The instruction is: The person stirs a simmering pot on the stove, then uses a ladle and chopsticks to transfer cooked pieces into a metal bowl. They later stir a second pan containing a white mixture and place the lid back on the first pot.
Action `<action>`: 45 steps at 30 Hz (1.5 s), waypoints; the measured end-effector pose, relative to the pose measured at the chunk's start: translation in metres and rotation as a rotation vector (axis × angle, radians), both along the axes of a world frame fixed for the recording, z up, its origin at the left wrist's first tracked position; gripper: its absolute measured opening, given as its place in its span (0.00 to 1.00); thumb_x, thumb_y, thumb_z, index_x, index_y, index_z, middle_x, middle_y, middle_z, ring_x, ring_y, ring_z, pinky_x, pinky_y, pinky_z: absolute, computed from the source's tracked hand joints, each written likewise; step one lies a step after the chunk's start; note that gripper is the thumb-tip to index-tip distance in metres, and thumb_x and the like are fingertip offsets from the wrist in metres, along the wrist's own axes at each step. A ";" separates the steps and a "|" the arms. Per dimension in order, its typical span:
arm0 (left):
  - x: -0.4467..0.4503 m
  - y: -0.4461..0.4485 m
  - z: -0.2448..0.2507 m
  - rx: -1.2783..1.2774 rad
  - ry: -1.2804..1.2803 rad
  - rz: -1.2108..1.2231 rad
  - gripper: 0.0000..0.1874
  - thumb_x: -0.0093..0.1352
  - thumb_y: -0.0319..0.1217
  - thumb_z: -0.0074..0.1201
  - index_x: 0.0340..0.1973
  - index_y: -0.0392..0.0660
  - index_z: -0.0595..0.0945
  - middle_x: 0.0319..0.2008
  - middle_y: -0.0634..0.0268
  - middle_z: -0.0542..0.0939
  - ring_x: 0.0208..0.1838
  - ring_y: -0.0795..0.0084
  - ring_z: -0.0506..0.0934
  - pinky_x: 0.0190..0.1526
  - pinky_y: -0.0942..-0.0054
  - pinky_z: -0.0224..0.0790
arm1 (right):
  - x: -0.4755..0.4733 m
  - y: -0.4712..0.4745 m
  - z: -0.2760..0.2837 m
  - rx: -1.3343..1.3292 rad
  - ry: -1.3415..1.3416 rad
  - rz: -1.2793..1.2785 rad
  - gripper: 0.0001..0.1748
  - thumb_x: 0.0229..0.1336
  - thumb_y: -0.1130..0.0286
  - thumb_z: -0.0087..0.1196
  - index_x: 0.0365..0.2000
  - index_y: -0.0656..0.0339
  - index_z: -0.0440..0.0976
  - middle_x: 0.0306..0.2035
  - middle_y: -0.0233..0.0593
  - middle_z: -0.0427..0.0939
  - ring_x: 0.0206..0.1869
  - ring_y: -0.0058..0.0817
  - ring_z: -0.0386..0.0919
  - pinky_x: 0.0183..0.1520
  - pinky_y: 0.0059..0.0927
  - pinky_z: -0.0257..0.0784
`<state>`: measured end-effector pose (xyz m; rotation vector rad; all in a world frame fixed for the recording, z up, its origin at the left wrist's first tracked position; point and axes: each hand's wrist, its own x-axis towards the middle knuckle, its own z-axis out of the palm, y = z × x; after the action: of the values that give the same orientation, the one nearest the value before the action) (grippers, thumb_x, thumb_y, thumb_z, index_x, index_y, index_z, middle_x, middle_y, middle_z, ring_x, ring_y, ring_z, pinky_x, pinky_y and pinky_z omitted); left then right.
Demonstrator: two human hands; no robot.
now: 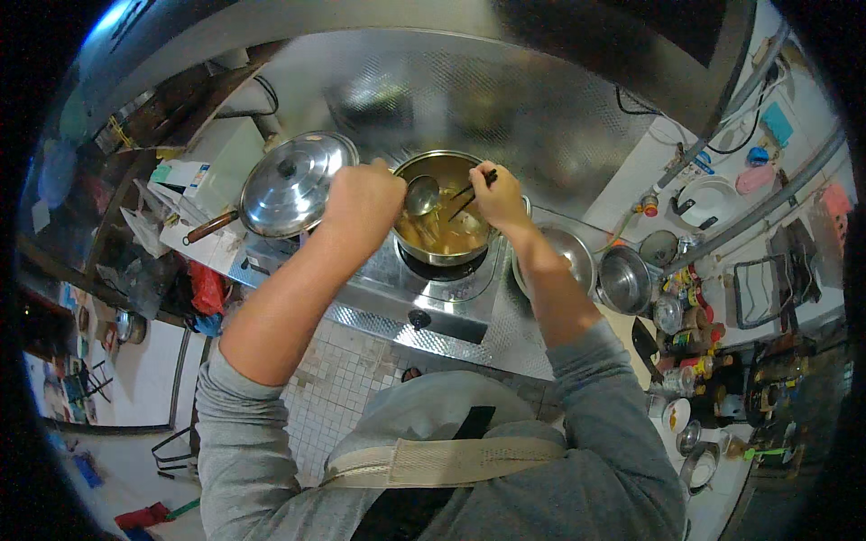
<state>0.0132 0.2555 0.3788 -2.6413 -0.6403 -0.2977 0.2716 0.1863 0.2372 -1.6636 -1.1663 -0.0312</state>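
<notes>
A stainless steel pot (441, 259) of brownish soup (450, 237) sits on the gas stove (379, 270). My left hand (369, 199) is a fist at the pot's left rim, closed on a metal ladle (423, 195). The ladle's bowl hangs inside the pot; its handle is hidden by the hand. Over the pot's right side, my right hand (499, 196) grips dark chopsticks (463, 197), whose tips reach down toward the soup. Pale solid pieces show in the broth, too blurred to name.
Left of the pot, a shiny lid (298, 186) covers a pan with a wooden handle (211, 227). A metal basin (561, 253) lies beneath my right forearm. Farther right are a steel pot (624, 278), a cleaver (646, 348) and several seasoning jars (680, 379).
</notes>
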 end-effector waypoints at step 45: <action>0.051 0.015 0.015 -0.458 0.164 0.286 0.13 0.64 0.28 0.64 0.44 0.42 0.91 0.46 0.47 0.89 0.49 0.48 0.88 0.51 0.53 0.84 | -0.027 0.028 -0.019 0.202 0.145 -0.290 0.21 0.72 0.58 0.53 0.29 0.65 0.81 0.32 0.51 0.85 0.36 0.49 0.85 0.41 0.49 0.78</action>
<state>0.0643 0.2707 0.3940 -2.8978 -1.1255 0.1702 0.2447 0.2148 0.2181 -1.6130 -0.7806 -0.2008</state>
